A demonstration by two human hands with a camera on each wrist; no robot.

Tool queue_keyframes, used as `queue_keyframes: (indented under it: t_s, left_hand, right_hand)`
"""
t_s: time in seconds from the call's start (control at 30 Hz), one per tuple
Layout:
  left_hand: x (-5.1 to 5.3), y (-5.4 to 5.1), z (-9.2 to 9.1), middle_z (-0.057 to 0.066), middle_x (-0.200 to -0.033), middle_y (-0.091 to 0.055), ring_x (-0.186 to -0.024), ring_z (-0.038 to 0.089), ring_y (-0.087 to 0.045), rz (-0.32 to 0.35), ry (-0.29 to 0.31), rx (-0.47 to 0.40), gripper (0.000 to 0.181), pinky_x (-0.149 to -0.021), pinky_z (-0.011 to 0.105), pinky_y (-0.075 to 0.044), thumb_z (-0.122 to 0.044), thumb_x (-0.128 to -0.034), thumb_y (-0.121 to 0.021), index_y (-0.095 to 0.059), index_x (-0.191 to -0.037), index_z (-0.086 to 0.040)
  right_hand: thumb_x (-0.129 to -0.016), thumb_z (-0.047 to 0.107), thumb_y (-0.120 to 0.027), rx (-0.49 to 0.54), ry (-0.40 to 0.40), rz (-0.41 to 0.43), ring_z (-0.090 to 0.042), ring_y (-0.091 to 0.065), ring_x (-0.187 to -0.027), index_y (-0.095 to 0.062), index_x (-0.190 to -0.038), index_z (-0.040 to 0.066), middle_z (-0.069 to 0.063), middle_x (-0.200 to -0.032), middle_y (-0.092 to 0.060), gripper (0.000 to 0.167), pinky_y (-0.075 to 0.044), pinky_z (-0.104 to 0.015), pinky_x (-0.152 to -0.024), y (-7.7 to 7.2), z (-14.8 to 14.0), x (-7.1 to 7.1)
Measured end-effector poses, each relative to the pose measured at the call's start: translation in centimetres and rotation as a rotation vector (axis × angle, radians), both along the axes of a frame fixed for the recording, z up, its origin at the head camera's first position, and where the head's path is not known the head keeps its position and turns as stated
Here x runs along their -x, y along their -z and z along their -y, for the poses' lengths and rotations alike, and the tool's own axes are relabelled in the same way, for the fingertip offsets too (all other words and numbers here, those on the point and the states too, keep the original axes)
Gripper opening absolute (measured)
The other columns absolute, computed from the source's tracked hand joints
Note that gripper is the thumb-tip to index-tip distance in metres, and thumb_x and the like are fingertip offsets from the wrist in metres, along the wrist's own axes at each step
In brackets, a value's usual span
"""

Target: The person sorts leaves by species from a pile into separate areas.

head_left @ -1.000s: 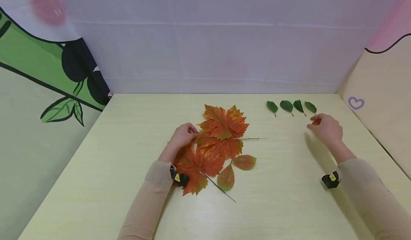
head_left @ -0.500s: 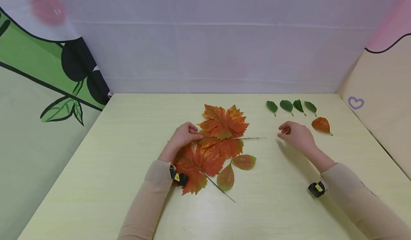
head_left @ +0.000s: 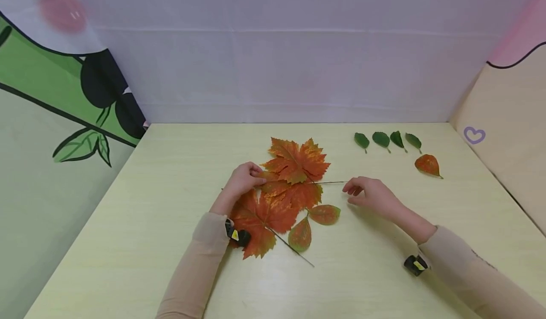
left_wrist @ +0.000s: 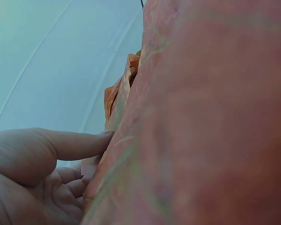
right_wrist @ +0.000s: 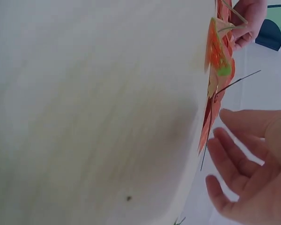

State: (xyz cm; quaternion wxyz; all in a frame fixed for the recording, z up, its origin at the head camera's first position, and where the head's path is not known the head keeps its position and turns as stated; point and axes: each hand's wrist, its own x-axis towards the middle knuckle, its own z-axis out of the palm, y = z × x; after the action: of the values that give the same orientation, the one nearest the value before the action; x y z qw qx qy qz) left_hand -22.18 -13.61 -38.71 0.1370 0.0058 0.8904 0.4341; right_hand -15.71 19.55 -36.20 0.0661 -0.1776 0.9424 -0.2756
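Large orange maple leaves (head_left: 294, 160) overlap in a pile near the table's middle. My left hand (head_left: 243, 181) pinches the left edge of one in the pile; in the left wrist view the thumb of that hand (left_wrist: 47, 164) lies against the leaf (left_wrist: 215, 112), with the other fingers curled below. My right hand (head_left: 375, 196) hovers just beside the tip of a thin stem (head_left: 330, 183). Its fingers are loosely bent and apart, and nothing is between them in the right wrist view, where the hand (right_wrist: 257, 164) is close to the stem.
Several small green leaves (head_left: 381, 139) lie in a row at the back right, with a small orange leaf (head_left: 427, 165) in front. Two small reddish-green leaves (head_left: 300, 236) lie before the pile. A pale cloth wall (head_left: 298, 72) rises behind the table (head_left: 128, 243).
My right hand has let go of the small orange leaf at the back right and moved left and nearer to me, over to the stem. My left hand has stayed at the pile.
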Motion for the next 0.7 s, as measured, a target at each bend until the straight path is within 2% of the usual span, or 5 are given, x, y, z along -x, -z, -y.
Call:
queue_keyframes:
  t_s: [0.17, 0.3, 0.5, 0.7]
  left_hand:
    - [0.0, -0.12, 0.02, 0.012, -0.099, -0.056, -0.086, 0.023, -0.05, -0.001, -0.004, 0.009, 0.029, -0.075, 0.032, -0.042, -0.015, -0.0816, -0.067, -0.055, -0.105, -0.003]
    - [0.05, -0.16, 0.08, 0.012, -0.1, -0.056, -0.087, 0.023, -0.05, 0.002, -0.003, 0.01, 0.028, -0.076, 0.032, -0.042, -0.015, -0.0821, -0.066, -0.055, -0.105, -0.003]
    - [0.03, -0.01, 0.04, 0.012, -0.099, -0.056, -0.087, 0.023, -0.05, 0.007, -0.002, 0.011, 0.028, -0.075, 0.031, -0.042, -0.015, -0.0823, -0.066, -0.054, -0.105, -0.003]
    - [-0.06, -0.05, -0.02, 0.011, -0.097, -0.055, -0.085, 0.023, -0.049, 0.001, 0.007, 0.001, 0.028, -0.074, 0.031, -0.042, -0.014, -0.0819, -0.066, -0.054, -0.104, -0.003]
  right_hand:
    - [-0.078, 0.001, -0.067, 0.076, -0.17, 0.014, -0.018, -0.058, -0.087, -0.063, -0.101, 0.006, -0.003, -0.093, -0.063, 0.024, -0.047, -0.038, -0.08, 0.53, 0.39, -0.43]
    - [-0.079, 0.002, -0.065, 0.089, -0.252, 0.02, -0.015, -0.058, -0.087, -0.065, -0.101, 0.009, 0.001, -0.093, -0.062, 0.023, -0.048, -0.034, -0.08, 0.68, 0.75, -0.39]
    - [-0.082, 0.005, -0.064, 0.07, -0.283, 0.016, -0.009, -0.056, -0.083, -0.069, -0.093, 0.015, 0.006, -0.088, -0.061, 0.016, -0.048, -0.03, -0.076, 0.89, 1.07, -0.09]
    - [-0.083, 0.008, -0.063, 0.086, -0.25, 0.002, -0.008, -0.055, -0.084, -0.069, -0.091, 0.017, 0.008, -0.089, -0.061, 0.013, -0.046, -0.031, -0.077, 0.94, 0.85, 0.04]
